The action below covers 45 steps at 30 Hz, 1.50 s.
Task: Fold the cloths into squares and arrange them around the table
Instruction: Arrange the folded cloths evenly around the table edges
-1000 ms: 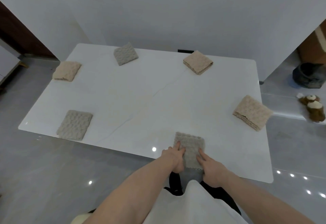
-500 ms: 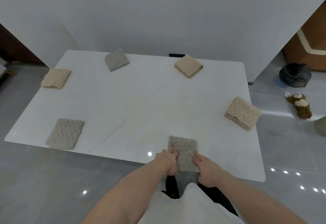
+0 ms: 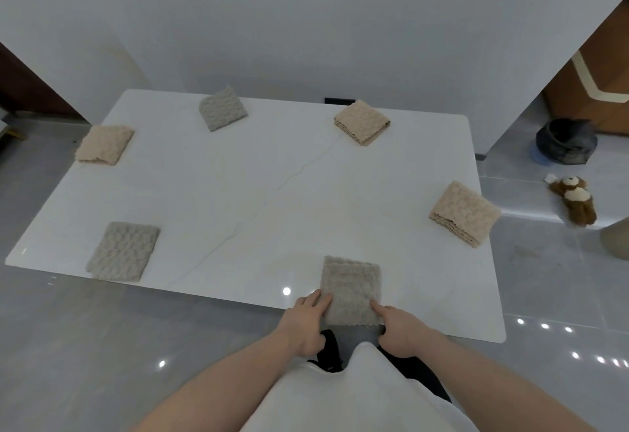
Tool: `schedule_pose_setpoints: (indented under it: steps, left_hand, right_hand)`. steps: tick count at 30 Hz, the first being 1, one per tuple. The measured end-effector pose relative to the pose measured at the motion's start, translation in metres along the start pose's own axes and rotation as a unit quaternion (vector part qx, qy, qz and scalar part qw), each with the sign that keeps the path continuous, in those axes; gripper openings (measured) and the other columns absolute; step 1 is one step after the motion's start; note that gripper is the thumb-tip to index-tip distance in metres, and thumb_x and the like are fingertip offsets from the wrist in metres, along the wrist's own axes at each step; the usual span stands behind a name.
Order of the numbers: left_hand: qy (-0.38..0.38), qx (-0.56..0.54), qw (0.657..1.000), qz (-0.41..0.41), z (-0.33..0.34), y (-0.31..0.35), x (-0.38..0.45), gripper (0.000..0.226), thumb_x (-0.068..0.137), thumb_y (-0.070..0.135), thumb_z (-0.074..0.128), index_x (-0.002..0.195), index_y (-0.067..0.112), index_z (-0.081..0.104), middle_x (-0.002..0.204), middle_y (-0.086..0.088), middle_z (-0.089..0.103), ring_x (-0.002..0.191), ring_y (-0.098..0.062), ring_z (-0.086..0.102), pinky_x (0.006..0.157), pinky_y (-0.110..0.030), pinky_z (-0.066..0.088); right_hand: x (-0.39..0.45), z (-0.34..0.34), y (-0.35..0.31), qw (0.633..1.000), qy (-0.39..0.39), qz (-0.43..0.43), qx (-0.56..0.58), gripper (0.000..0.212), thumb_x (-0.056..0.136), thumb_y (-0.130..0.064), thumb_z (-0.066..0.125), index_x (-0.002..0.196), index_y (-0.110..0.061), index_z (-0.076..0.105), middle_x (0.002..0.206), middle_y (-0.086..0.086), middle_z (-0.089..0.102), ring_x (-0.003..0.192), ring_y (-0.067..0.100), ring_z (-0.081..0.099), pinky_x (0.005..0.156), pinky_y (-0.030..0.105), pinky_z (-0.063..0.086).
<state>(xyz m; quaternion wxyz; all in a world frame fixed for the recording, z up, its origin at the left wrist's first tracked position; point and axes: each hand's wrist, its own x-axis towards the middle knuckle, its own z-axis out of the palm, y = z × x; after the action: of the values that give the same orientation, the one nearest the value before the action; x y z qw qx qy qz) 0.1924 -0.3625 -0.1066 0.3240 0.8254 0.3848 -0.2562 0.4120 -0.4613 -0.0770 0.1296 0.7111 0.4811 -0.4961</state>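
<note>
Six folded cloths ring the table (image 3: 258, 193) (nearest cloth (image 3: 350, 290) at the front edge).

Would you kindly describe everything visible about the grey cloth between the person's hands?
The grey cloth is a nubby, towel-like fabric folded into a rough square, lying flat at the near edge of the white table. Its near edge looks scalloped. The left hand and right hand touch its left and right sides with their fingertips.
</note>
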Motion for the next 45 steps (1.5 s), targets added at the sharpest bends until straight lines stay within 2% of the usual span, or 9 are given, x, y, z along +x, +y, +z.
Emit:
schedule_pose_setpoints:
  steps: [6, 11, 18, 24, 28, 31, 37, 41, 45]
  left_hand:
    - [0.053, -0.009, 0.998, 0.014, -0.012, 0.015, -0.003, 0.094, 0.084, 0.02, 0.061, 0.16, 0.028, 0.007, 0.168, -0.001, 0.002, 0.143, -0.034, 0.029, 0.109, -0.045, 0.042]
    - [0.045, 0.038, 0.997, 0.056, -0.015, 0.03, -0.003, 0.078, 0.082, 0.023, 0.064, 0.151, 0.018, 0.029, 0.159, -0.004, 0.026, 0.138, -0.033, 0.035, 0.108, -0.049, 0.04]
    - [-0.021, 0.049, 0.998, 0.021, -0.02, 0.026, 0.0, 0.097, 0.085, 0.025, 0.066, 0.161, 0.026, 0.006, 0.163, 0.0, 0.024, 0.131, -0.035, 0.043, 0.106, -0.046, 0.042]
    - [-0.039, 0.014, 0.999, -0.018, -0.035, 0.045, 0.008, 0.094, 0.087, 0.024, 0.06, 0.162, 0.031, 0.004, 0.151, -0.006, 0.043, 0.127, -0.037, 0.053, 0.101, -0.045, 0.047]
    - [-0.036, 0.0, 0.999, -0.039, -0.037, 0.052, 0.014, 0.093, 0.088, 0.025, 0.057, 0.162, 0.033, 0.001, 0.148, -0.005, 0.047, 0.125, -0.035, 0.056, 0.101, -0.042, 0.049]
    - [-0.036, 0.005, 0.998, -0.05, -0.04, 0.057, 0.023, 0.092, 0.088, 0.028, 0.058, 0.162, 0.032, 0.004, 0.149, -0.004, 0.046, 0.126, -0.034, 0.055, 0.103, -0.041, 0.048]
    - [-0.041, 0.031, 0.992, -0.117, -0.047, 0.081, 0.043, 0.075, 0.084, 0.031, 0.059, 0.153, 0.029, 0.031, 0.15, -0.001, 0.042, 0.13, -0.032, 0.049, 0.104, -0.042, 0.046]
    - [-0.035, 0.047, 0.977, -0.205, -0.048, 0.111, 0.054, 0.071, 0.084, 0.037, 0.05, 0.152, 0.027, 0.034, 0.149, -0.007, 0.044, 0.133, -0.032, 0.038, 0.107, -0.049, 0.041]
    - [0.058, -0.026, 0.962, -0.267, -0.033, 0.147, 0.047, 0.069, 0.081, 0.05, 0.048, 0.143, 0.019, 0.045, 0.144, -0.01, 0.047, 0.131, -0.032, 0.042, 0.104, -0.046, 0.042]
  right_hand:
    - [0.002, 0.0, -0.006, 0.997, 0.07, -0.002, 0.034, 0.074, 0.087, -0.019, 0.052, 0.157, -0.018, 0.028, 0.146, 0.007, 0.043, 0.129, 0.027, 0.051, 0.108, 0.035, 0.043]
    - [0.0, 0.014, -0.012, 0.997, 0.059, -0.021, 0.045, 0.084, 0.09, -0.03, 0.058, 0.161, -0.017, 0.014, 0.162, 0.007, 0.027, 0.14, 0.025, 0.044, 0.113, 0.033, 0.038]
    - [-0.002, 0.008, -0.001, 0.995, 0.063, -0.019, 0.07, 0.088, 0.088, -0.042, 0.064, 0.162, -0.024, 0.018, 0.163, 0.003, 0.026, 0.143, 0.02, 0.04, 0.117, 0.03, 0.033]
    - [-0.006, -0.012, 0.013, 0.995, 0.06, -0.009, 0.073, 0.087, 0.084, -0.036, 0.059, 0.16, -0.019, 0.022, 0.159, 0.008, 0.031, 0.143, 0.022, 0.038, 0.117, 0.027, 0.029]
    - [-0.004, -0.028, 0.027, 0.995, 0.068, 0.012, 0.066, 0.08, 0.091, -0.01, 0.052, 0.161, -0.017, 0.016, 0.163, 0.009, 0.024, 0.147, 0.023, 0.034, 0.117, 0.026, 0.028]
    - [-0.006, -0.037, 0.045, 0.995, 0.071, 0.007, 0.074, 0.08, 0.09, -0.007, 0.05, 0.162, -0.018, 0.016, 0.164, 0.008, 0.023, 0.147, 0.023, 0.033, 0.118, 0.026, 0.027]
    - [-0.017, -0.048, 0.101, 0.993, 0.079, -0.007, 0.092, 0.074, 0.09, -0.005, 0.047, 0.159, -0.019, 0.024, 0.162, 0.003, 0.026, 0.143, 0.021, 0.039, 0.112, 0.024, 0.032]
    - [-0.024, -0.057, 0.153, 0.993, 0.07, -0.018, 0.099, 0.072, 0.092, -0.005, 0.046, 0.159, -0.021, 0.026, 0.161, 0.001, 0.026, 0.141, 0.019, 0.04, 0.114, 0.025, 0.033]
    - [-0.028, -0.078, 0.201, 0.993, 0.07, -0.034, 0.089, 0.069, 0.094, -0.007, 0.047, 0.158, -0.022, 0.027, 0.159, 0.001, 0.029, 0.143, 0.019, 0.037, 0.115, 0.024, 0.03]
